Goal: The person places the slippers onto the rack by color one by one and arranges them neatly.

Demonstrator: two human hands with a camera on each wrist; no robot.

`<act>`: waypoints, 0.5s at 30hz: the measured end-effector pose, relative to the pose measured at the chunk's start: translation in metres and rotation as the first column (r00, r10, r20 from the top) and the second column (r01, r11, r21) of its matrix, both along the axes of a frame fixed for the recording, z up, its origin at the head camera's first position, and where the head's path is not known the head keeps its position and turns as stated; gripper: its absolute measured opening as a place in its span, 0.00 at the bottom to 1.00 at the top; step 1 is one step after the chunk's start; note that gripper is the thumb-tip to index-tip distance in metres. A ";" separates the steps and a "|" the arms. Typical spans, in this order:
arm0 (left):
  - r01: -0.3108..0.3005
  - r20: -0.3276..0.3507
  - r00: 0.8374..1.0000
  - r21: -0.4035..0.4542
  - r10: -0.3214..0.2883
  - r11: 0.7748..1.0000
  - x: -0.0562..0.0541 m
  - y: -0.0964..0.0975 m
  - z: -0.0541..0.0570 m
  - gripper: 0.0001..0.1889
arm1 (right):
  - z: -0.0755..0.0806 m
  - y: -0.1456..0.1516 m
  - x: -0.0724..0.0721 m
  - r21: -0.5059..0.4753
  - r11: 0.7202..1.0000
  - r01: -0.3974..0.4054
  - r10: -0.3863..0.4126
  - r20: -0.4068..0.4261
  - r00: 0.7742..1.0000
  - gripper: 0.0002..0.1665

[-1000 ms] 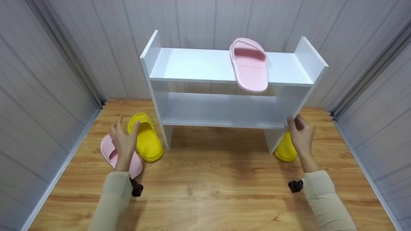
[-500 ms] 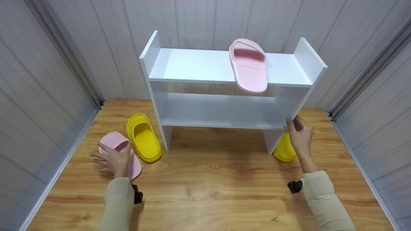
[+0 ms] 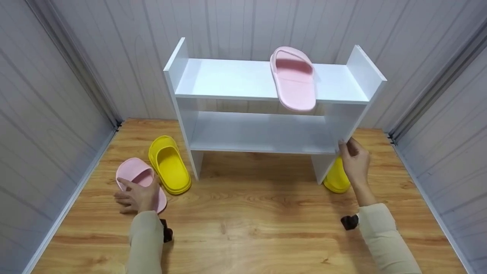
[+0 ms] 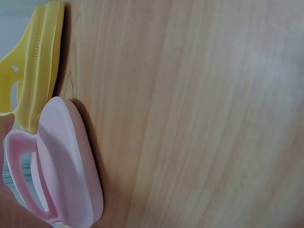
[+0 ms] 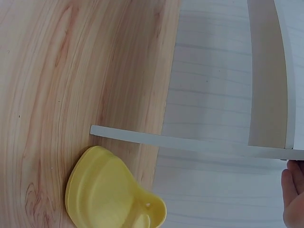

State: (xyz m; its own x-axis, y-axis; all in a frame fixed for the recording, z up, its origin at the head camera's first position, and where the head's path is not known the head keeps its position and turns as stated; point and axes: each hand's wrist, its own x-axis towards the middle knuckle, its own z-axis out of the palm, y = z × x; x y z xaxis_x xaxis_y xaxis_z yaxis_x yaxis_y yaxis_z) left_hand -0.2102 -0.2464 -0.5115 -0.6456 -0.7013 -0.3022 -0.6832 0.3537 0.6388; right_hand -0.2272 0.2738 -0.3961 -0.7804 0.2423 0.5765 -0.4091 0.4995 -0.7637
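Pale pink foam slide with a broad strap (image 3: 133,169) lies on the wood-grain floor (image 3: 243,228) in the head view, just beside a bright yellow moulded slide (image 3: 174,171). Left hand (image 3: 144,196) is over its middle, fingers spread, likely because the foot bed is wide; covers part of it, contact can't be told. Right hand (image 3: 357,160), well apart from the left, pinches the front edge of the white two-tier board shelf (image 3: 228,78) at its right side, probably to steady it. Matching pink slide (image 3: 296,85) sits on the top tier, heel past the front edge, presumably since the board is shallower than the slide. Second yellow slide (image 3: 336,179) mostly hidden by the side panel and right hand. Left wrist view: strap opening visible, left hand cut off at frame edge, nearby yellow slide cropped too. Right wrist view: only fingers at the shelf's edge, rest of that hand out of frame; lower yellow slide partly cut off.
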 end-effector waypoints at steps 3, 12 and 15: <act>-0.008 0.025 1.000 -0.032 0.009 0.999 0.000 0.002 -0.004 0.58 | 0.000 0.000 0.000 0.006 1.000 -0.001 0.001 0.001 1.000 0.16; -0.020 0.001 1.000 -0.047 0.020 0.999 0.000 0.004 -0.006 0.62 | 0.001 0.001 0.000 -0.031 0.999 -0.013 0.015 0.056 0.998 0.16; -0.020 -0.006 1.000 -0.047 0.020 0.999 0.000 0.004 -0.007 0.62 | 0.001 0.001 0.000 -0.016 1.000 0.001 0.000 0.051 0.999 0.16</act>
State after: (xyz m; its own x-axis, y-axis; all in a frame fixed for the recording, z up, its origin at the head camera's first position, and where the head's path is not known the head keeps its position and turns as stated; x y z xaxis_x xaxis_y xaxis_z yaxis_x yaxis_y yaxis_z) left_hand -0.2101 -0.2426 -0.5183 -0.6328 -0.7275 -0.2650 -0.6872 0.3700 0.6252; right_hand -0.2270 0.2744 -0.3946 -0.8088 0.2515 0.5316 -0.3690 0.4868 -0.7917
